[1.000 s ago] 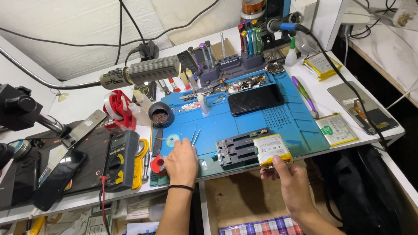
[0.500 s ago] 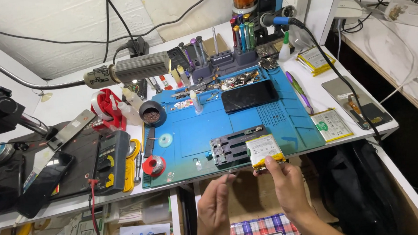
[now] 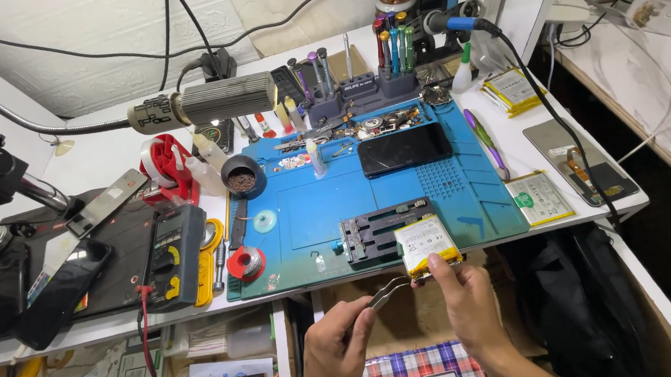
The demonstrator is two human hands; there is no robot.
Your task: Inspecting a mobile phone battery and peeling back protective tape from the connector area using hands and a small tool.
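Gripping on both sides. Right hand (image 3: 471, 308) pinching the near edge of a flat phone battery (image 3: 426, 243), white-faced with yellow wrapped edges, thumb up against its front rim. Left hand (image 3: 336, 351) closed around metal tweezers (image 3: 387, 292), tips reaching toward the battery's near left corner; contact there too small to tell. Battery held just past the front edge of the bench (image 3: 101, 160), overlapping the near right part of the blue work mat (image 3: 313, 205), touching or just above the dark clamp fixture (image 3: 377, 229) at the mat's front edge.

Farther back on the mat, toward its right half, a black phone (image 3: 404, 148) lying screen up. Behind that, near the bench's back edge, a grey tool rack (image 3: 364, 86) with screwdrivers standing upright. Small round pot (image 3: 242, 175) of dark material at the mat's back left corner, red solder spool (image 3: 245, 261) at its front left corner. Left of the mat, a dark multimeter (image 3: 170, 249) with yellow trim. Hot-air nozzle (image 3: 206, 103) on a flexible arm hanging over the back left of the bench. Two more batteries on the right side: one (image 3: 539, 198) near the front right corner, another (image 3: 512, 88) toward the back right. Plaid cloth (image 3: 420, 366) below the bench, between the forearms.
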